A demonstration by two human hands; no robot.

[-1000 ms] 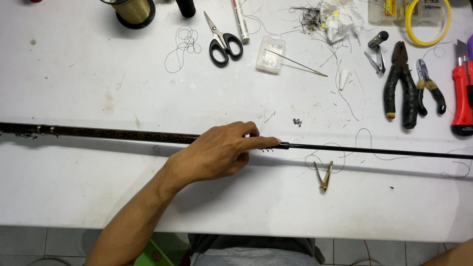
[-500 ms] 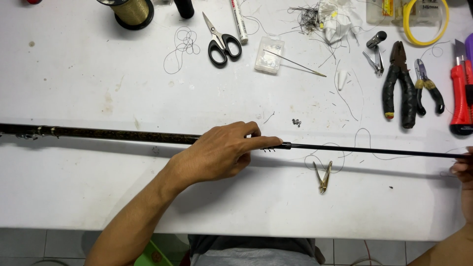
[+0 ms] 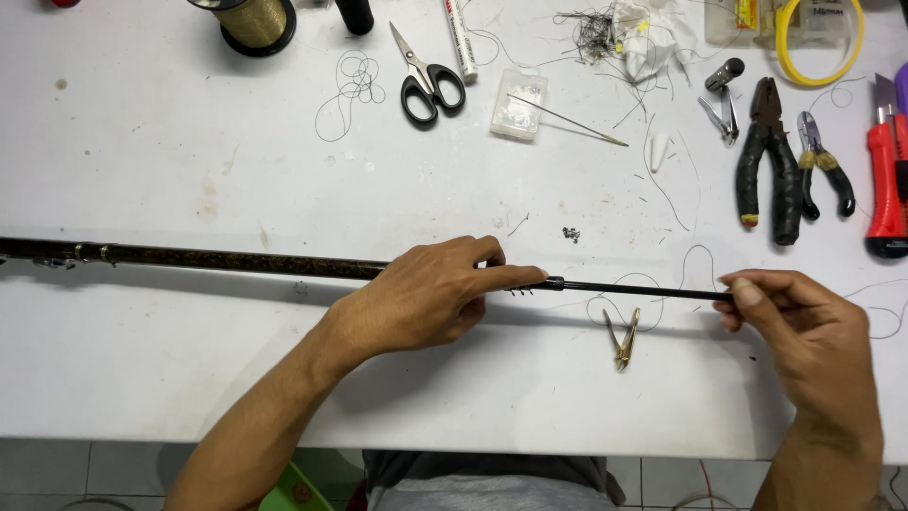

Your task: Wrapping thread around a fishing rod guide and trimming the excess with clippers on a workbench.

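Left hand [image 3: 430,295] grips fishing rod [image 3: 218,259] mid-length; right hand [image 3: 804,326] pinches its thin end. Gold clip [image 3: 623,338] lies just near; pliers [image 3: 768,170], scissors [image 3: 427,71] farther back.

Hobby repair workbench, white table [image 3: 142,151] strewn with pliers [image 3: 768,161], scissors [image 3: 426,71], utility knife [image 3: 887,170], thread spool [image 3: 248,19], line scraps

Long dark fishing rod [image 3: 236,259] lies level (thin-tipped) across the table.
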